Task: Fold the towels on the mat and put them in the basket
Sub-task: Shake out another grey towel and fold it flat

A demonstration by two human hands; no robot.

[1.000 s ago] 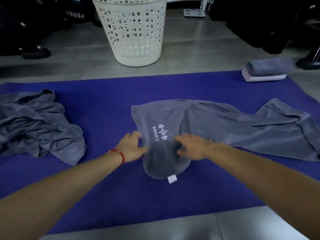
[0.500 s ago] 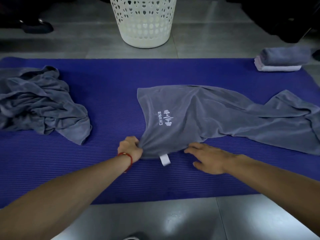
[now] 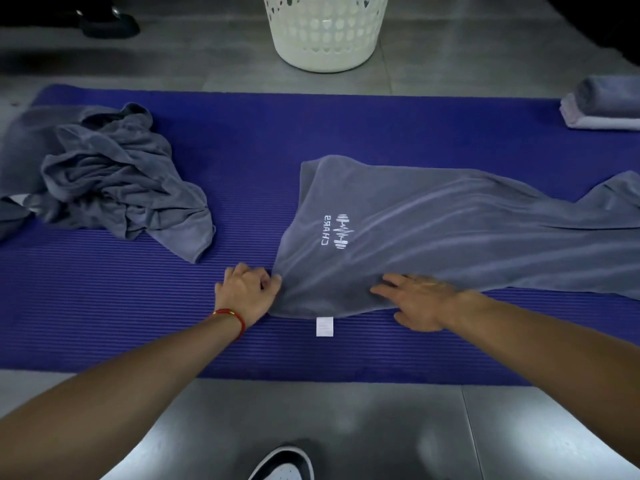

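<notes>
A grey towel (image 3: 433, 233) with a white logo lies spread across the right half of the blue mat (image 3: 242, 140), a white tag at its near edge. My left hand (image 3: 247, 292) pinches the towel's near left corner. My right hand (image 3: 420, 301) lies flat with straight fingers on the towel's near edge. A crumpled grey towel (image 3: 114, 181) sits on the mat's left side. The white perforated basket (image 3: 325, 32) stands on the floor beyond the mat.
Two folded towels (image 3: 604, 103), grey on white, are stacked at the mat's far right edge. A dark shoe (image 3: 107, 24) is on the floor at the far left. My own shoe (image 3: 284, 465) shows at the bottom on the grey tiled floor.
The towel's bunched near end has been pulled toward me and spread flat. My left hand moved to the corner; my right hand opened and now lies flat on the near edge.
</notes>
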